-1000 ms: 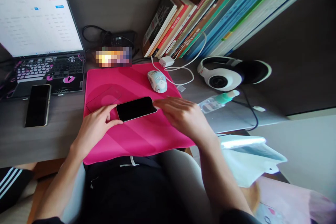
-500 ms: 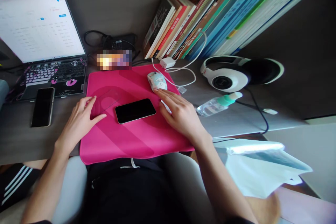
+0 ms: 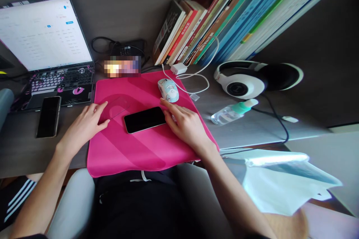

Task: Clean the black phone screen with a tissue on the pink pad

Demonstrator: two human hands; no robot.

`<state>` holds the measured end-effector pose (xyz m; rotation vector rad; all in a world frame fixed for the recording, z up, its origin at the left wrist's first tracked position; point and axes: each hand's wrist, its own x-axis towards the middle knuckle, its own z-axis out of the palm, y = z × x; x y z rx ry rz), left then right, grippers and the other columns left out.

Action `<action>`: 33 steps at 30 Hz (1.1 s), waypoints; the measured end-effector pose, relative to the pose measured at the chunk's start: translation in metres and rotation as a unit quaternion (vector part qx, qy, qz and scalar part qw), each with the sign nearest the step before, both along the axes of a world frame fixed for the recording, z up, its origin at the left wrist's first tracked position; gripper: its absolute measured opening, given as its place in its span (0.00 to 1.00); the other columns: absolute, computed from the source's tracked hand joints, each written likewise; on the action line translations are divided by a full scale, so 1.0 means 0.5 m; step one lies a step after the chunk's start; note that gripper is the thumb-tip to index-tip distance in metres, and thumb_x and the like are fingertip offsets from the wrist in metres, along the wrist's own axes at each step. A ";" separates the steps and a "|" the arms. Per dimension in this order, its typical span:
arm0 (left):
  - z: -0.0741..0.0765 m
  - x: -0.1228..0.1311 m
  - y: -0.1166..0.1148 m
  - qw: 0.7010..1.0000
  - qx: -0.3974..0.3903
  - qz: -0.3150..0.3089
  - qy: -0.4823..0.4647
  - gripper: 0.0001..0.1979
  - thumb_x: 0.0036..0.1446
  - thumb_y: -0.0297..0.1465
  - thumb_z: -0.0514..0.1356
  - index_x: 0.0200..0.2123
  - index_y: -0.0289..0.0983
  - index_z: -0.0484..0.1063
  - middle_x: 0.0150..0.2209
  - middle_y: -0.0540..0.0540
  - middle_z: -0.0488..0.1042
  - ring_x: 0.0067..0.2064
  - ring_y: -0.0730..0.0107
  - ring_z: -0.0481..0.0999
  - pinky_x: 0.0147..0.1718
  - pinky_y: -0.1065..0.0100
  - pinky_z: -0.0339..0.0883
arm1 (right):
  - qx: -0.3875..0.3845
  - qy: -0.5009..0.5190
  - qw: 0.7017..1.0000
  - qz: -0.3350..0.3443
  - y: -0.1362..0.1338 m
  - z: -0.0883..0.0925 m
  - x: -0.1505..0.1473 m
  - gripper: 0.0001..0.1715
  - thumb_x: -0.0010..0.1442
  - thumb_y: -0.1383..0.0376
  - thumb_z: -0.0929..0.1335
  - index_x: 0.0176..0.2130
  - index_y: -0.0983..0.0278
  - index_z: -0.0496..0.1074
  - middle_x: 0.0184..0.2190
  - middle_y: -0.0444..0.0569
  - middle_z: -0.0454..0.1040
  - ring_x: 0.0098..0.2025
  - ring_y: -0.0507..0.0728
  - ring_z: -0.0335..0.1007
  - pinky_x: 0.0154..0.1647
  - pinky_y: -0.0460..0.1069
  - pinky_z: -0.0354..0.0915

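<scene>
A black-screened phone (image 3: 145,119) lies on a pink mat (image 3: 131,149) in front of me. My left hand (image 3: 88,119) rests at the mat's left edge, thumb and index finger apart, beside a thin transparent sheet (image 3: 119,107). My right hand (image 3: 185,121) is at the phone's right end, its fingers over a small whitish item that is mostly hidden, so whether it is gripped is unclear. Just beyond those fingertips sits a patterned mouse (image 3: 168,90).
An open laptop (image 3: 47,37) and a second phone (image 3: 48,117) are at the left. Books (image 3: 179,33), a white charger with cable (image 3: 178,68), headphones (image 3: 246,84) and a spray bottle (image 3: 231,113) stand or lie right. A white bag (image 3: 280,179) is below the desk edge.
My right hand has moved left, closer to the phone's right end, and covers more of the whitish item. The left hand has shifted slightly left. The view has shifted a little.
</scene>
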<state>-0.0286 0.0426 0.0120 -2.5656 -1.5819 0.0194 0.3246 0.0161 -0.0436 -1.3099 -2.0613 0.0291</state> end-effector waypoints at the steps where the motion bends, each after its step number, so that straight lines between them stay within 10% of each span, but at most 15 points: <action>1: 0.004 0.007 0.000 1.000 0.009 -0.007 0.019 0.35 0.71 0.38 0.57 0.75 0.32 0.55 0.58 0.31 0.72 0.59 0.42 0.75 0.61 0.47 0.70 | -0.005 0.005 1.000 0.004 0.000 0.001 0.000 0.25 0.77 0.64 0.60 0.68 0.66 0.68 0.52 0.57 0.84 0.48 0.65 0.85 0.49 0.59 0.78; 7: 0.017 0.042 0.002 0.994 0.041 0.003 0.100 0.28 0.71 0.26 0.47 0.72 0.29 0.60 0.55 0.29 0.75 0.53 0.45 0.78 0.52 0.51 0.75 | -0.011 0.014 0.999 0.040 -0.005 0.006 0.002 0.26 0.77 0.64 0.61 0.69 0.61 0.67 0.50 0.54 0.85 0.47 0.62 0.85 0.48 0.56 0.79; 33: 0.026 -0.011 0.016 0.996 -0.028 -0.068 0.041 0.25 0.67 0.34 0.57 0.66 0.38 0.68 0.61 0.35 0.71 0.55 0.44 0.78 0.57 0.45 0.74 | -0.050 0.024 0.995 0.089 -0.008 0.010 0.004 0.28 0.76 0.64 0.62 0.71 0.58 0.66 0.55 0.52 0.84 0.48 0.61 0.85 0.47 0.54 0.79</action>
